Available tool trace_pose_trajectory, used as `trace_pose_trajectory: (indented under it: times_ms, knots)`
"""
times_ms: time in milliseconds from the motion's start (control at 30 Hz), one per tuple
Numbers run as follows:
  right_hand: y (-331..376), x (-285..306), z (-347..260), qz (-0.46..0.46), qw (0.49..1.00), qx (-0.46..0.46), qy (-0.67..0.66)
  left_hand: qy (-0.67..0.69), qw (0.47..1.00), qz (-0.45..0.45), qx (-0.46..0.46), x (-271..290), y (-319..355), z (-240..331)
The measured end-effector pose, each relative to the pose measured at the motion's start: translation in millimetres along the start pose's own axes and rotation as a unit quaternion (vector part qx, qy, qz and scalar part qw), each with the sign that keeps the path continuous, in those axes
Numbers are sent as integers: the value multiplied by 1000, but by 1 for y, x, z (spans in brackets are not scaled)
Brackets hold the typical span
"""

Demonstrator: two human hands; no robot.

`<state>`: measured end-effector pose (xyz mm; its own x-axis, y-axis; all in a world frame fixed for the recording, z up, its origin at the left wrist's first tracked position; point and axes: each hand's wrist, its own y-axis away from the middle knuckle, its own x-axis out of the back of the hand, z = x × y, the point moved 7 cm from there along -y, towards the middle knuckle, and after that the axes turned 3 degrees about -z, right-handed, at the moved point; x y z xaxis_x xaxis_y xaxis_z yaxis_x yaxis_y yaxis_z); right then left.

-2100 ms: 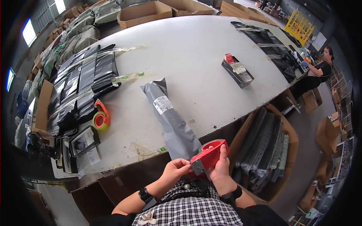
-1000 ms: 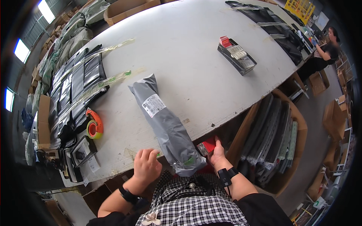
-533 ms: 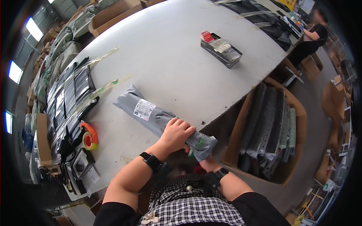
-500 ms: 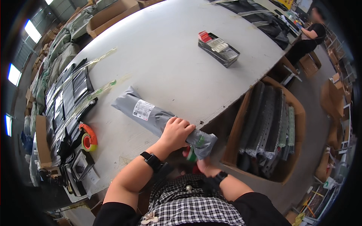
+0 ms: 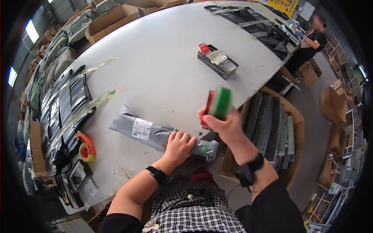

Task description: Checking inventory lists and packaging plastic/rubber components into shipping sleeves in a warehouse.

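A long grey plastic mailing parcel (image 5: 156,135) with a white label (image 5: 142,129) lies slantwise at the table's near edge. Gripping it near its right end is my left hand (image 5: 179,146), fingers curled over the top. That end reaches past the table edge and has a green tape strip (image 5: 205,148) on it. Raised above and right of the parcel, my right hand (image 5: 229,126) is closed around a red tape dispenser with a green roll (image 5: 223,101), slightly blurred. A second, orange tape dispenser (image 5: 88,146) with a yellow-green roll rests on the left of the table.
A black box of labels (image 5: 218,62) stands farther back on the white table (image 5: 155,58). Grey and black mailing bags (image 5: 70,97) are taped down at left. A carton (image 5: 299,116) of wrapped rolls stands right of the table. A person (image 5: 311,42) stands at far right.
My right hand has risen from below the parcel's right end with the tape dispenser and is now above the table edge. Green tape stays on the parcel; my left hand keeps its grip.
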<state>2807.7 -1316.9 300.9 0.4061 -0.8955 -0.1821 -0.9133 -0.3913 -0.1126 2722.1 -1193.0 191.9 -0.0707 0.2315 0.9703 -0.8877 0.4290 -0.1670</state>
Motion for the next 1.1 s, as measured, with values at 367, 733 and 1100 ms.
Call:
trace_pose_trajectory:
  times_ms: [367, 733, 1100]
  knots:
    - [-61, -5, 93, -155, 737, 235, 614, 1, 1000, 11, -19, -8, 1, 0]
    - [159, -18, 198, -363, 838, -275, 302, -88, 978, 53, -183, 2, 65, 34]
    - [190, -53, 176, -293, 869, -383, -110, -37, 970, 128, -204, 82, 94, 44]
